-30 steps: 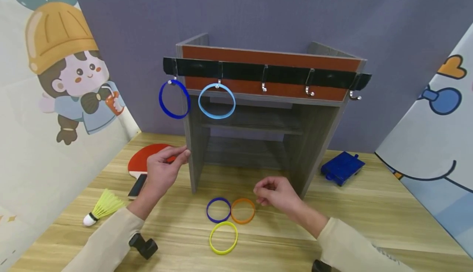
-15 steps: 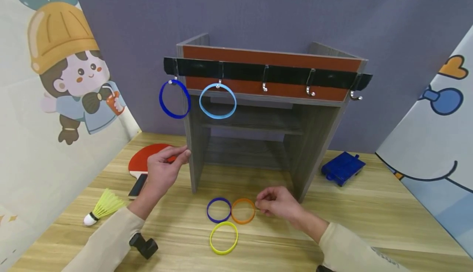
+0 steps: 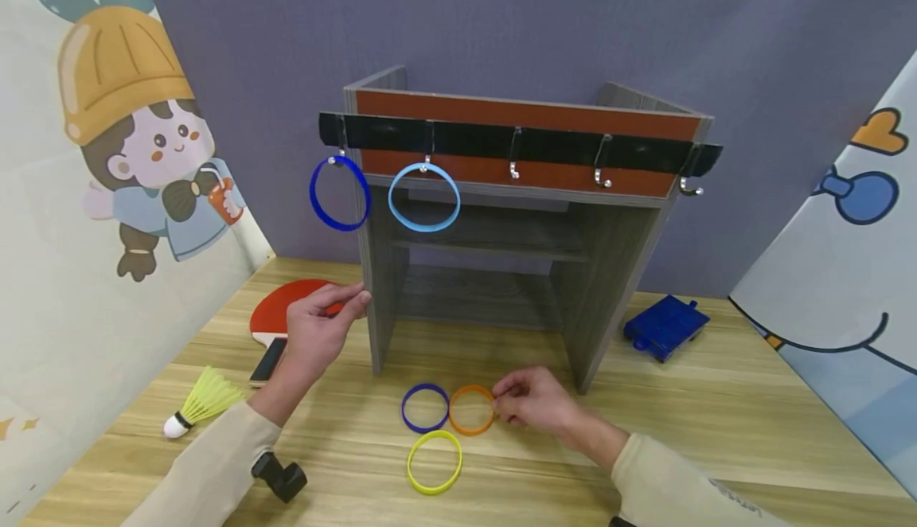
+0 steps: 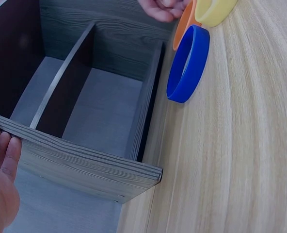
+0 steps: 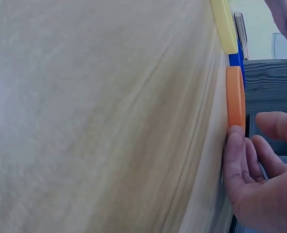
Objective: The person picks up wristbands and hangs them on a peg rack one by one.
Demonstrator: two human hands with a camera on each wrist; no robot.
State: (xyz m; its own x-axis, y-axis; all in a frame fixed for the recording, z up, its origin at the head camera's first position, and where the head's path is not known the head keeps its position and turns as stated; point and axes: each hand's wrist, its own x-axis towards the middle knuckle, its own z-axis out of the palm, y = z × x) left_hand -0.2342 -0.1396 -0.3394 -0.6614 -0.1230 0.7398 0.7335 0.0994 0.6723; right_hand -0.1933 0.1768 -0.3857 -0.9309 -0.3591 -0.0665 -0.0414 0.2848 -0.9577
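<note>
My left hand [image 3: 315,336] grips the front edge of the left side panel of a grey wooden shelf unit [image 3: 380,304], thumb and fingers at the edge. Low over the tabletop, my right hand [image 3: 537,406] has its fingertips at the right side of an orange silicone wristband [image 5: 235,97]; in the right wrist view the thumb stands apart from the band. A dark blue wristband [image 4: 189,68] lies against the orange one, and a yellow wristband [image 5: 223,24] lies nearer me. From the first two hooks hang a blue wristband [image 3: 344,227] and a light blue wristband [image 3: 427,228].
A black hook rail [image 3: 473,137] crosses the unit's top front; its three hooks to the right hold nothing. At left lie a red table tennis bat [image 3: 275,304], its dark handle [image 3: 269,361] and a yellow shuttlecock [image 3: 208,396]. A blue box-like object [image 3: 666,326] sits at right.
My right hand has come down and slightly toward the orange wristband, its fingertips now at the band's edge. The left hand stays on the panel.
</note>
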